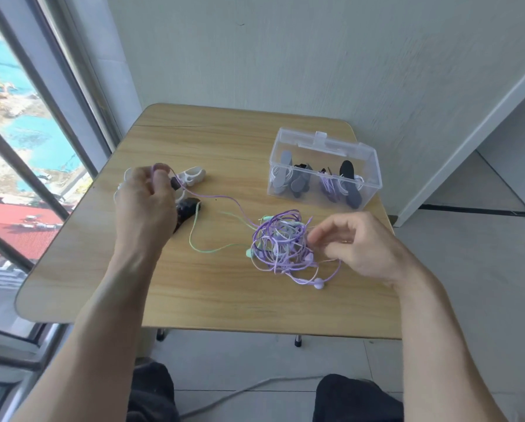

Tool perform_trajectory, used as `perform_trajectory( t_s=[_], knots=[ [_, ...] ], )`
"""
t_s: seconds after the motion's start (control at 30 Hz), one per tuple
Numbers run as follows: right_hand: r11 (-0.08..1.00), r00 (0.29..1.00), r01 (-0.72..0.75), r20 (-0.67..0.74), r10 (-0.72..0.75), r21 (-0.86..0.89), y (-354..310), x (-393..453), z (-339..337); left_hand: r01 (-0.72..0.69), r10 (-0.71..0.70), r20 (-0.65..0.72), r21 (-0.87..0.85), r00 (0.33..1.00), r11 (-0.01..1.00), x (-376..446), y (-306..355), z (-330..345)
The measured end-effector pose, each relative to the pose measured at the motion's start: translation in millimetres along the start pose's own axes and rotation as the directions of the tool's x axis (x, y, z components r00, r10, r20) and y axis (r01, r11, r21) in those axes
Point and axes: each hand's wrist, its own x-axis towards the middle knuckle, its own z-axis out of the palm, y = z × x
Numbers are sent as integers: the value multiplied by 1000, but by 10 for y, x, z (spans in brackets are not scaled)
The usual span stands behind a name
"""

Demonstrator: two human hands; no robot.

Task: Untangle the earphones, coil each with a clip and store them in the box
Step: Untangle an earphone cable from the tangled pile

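Observation:
A tangle of purple, white and mint earphone cables (281,242) lies on the wooden table (224,141), right of centre. My left hand (145,199) is raised at the left and pinches a purple cable (221,197) that runs back to the tangle. A mint cable (194,236) loops out toward the left hand. My right hand (355,242) touches the tangle's right side, its fingertips pinching purple strands. A white clip (194,175) and a black clip (188,208) lie by the left hand. The clear plastic box (325,172) stands closed at the back right.
The box holds several coiled earphones with grey and black clips. A window (27,147) runs along the left of the table, a wall behind it. The table's front edge is near my knees; a white cord (239,394) lies on the floor.

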Motion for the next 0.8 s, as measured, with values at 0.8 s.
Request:
perform_trajectory(
  t_s=[0.8],
  knots=[
    [939,973,139,-134,-189,-313,-110,127,548,348,278,671,-640,688,685,-342,506,-38]
  ],
)
